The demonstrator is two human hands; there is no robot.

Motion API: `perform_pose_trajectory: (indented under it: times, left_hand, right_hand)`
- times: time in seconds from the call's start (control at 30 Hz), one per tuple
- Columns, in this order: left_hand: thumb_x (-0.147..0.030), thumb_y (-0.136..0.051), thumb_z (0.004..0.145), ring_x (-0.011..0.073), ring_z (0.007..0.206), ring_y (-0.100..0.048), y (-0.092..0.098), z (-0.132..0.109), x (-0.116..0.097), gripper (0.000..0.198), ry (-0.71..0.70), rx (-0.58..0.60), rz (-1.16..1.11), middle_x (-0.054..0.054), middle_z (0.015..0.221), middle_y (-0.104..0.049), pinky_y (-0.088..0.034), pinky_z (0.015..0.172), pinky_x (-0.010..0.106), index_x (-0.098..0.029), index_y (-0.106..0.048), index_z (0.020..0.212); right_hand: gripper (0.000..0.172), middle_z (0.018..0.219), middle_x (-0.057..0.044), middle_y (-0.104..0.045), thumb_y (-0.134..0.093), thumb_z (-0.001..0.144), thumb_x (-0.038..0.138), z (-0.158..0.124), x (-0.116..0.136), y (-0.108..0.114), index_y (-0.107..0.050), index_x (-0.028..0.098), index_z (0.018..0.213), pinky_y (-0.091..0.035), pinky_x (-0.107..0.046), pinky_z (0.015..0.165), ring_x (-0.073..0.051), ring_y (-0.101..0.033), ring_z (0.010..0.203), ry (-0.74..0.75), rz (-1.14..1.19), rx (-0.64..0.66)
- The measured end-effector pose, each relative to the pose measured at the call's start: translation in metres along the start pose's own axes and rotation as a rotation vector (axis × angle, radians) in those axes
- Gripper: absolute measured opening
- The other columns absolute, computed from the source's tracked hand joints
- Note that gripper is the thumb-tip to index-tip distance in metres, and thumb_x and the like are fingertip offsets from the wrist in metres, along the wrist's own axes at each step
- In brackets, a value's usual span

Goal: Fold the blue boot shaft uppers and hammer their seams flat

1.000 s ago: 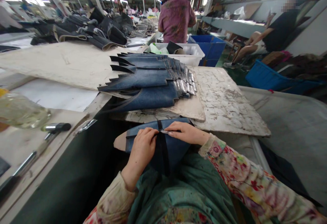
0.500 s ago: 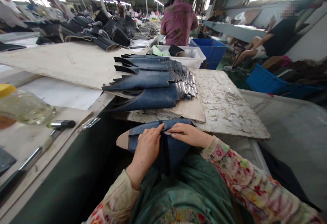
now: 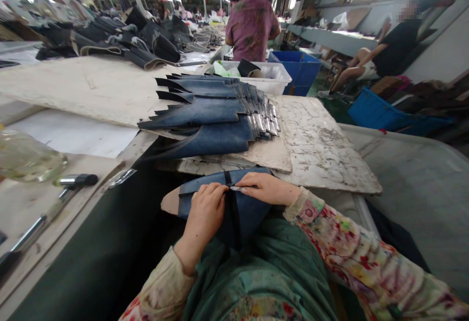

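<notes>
A blue leather-like piece (image 3: 252,213) with a beige tip at its left end lies across my lap. Black strips (image 3: 234,221) cross it. My left hand (image 3: 207,208) rests on it with fingers bent and close together, the fingertips pressing beside the strip crossing. In my right hand (image 3: 266,187), pinched between thumb and fingers, is a small thin silvery tool (image 3: 237,188); its exact kind is unclear. The tool's tip points left and meets the black strip near my left fingertips. Part of the piece is hidden under both hands.
Stacked blue pieces (image 3: 220,135) lie overlapped on a worn board (image 3: 318,145) ahead. At left are a hammer-like tool (image 3: 78,181), a clear jar (image 3: 29,157) and a metal rod (image 3: 31,233). A white bin (image 3: 273,84) and blue bins stand beyond, with people nearby.
The view has shifted slightly, so everything sits a little further left and up. My hands stay on the blue piece; the thin tool shows more clearly at the strip crossing.
</notes>
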State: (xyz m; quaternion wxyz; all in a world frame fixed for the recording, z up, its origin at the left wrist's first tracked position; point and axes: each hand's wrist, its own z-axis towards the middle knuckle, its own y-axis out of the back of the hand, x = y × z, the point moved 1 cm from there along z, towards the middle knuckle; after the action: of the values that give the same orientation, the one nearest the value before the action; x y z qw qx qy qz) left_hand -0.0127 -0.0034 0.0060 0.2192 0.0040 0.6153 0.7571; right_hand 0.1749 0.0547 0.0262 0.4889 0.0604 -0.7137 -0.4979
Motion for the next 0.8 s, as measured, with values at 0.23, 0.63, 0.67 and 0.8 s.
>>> perform_pose_trajectory:
  times: [0.23,0.63,0.67,0.8]
  left_hand:
    - [-0.010,-0.046,0.083,0.0222,0.097,-0.055,-0.001,-0.010,-0.002,0.030,-0.142,-0.004,0.144,0.006,0.114,-0.064,-0.040,0.076,0.035,-0.018,-0.061,0.109]
    - [-0.002,-0.038,0.081,0.0228,0.103,-0.057,-0.004,-0.012,-0.002,0.040,-0.273,-0.015,0.206,0.009,0.119,-0.063,-0.040,0.088,0.037,-0.012,-0.060,0.113]
    - [-0.001,-0.038,0.081,0.0229,0.103,-0.057,-0.004,-0.012,-0.002,0.040,-0.274,-0.006,0.206,0.009,0.119,-0.063,-0.040,0.089,0.037,-0.011,-0.059,0.113]
    - [-0.001,-0.038,0.080,0.0229,0.105,-0.056,-0.005,-0.014,0.000,0.041,-0.288,0.012,0.190,0.011,0.121,-0.061,-0.040,0.092,0.037,-0.010,-0.058,0.115]
  right_hand:
    - [0.027,0.104,-0.010,-0.061,-0.044,0.090,0.018,-0.004,0.017,-0.005,-0.062,0.014,0.109,-0.044,-0.033,0.089,-0.019,-0.055,0.099,0.029,-0.263,0.014]
    - [0.028,0.109,-0.010,-0.062,-0.040,0.092,0.016,-0.016,0.017,-0.025,-0.057,0.015,0.114,-0.045,-0.035,0.091,-0.018,-0.055,0.102,0.037,-0.215,-0.170]
    - [0.028,0.108,-0.009,-0.062,-0.041,0.092,0.016,-0.015,0.016,-0.024,-0.058,0.015,0.113,-0.045,-0.035,0.091,-0.018,-0.055,0.101,0.031,-0.200,-0.175]
    - [0.026,0.107,-0.010,-0.061,-0.042,0.091,0.015,-0.013,0.021,-0.025,-0.060,0.013,0.109,-0.044,-0.035,0.091,-0.020,-0.054,0.101,-0.041,-0.270,-0.192]
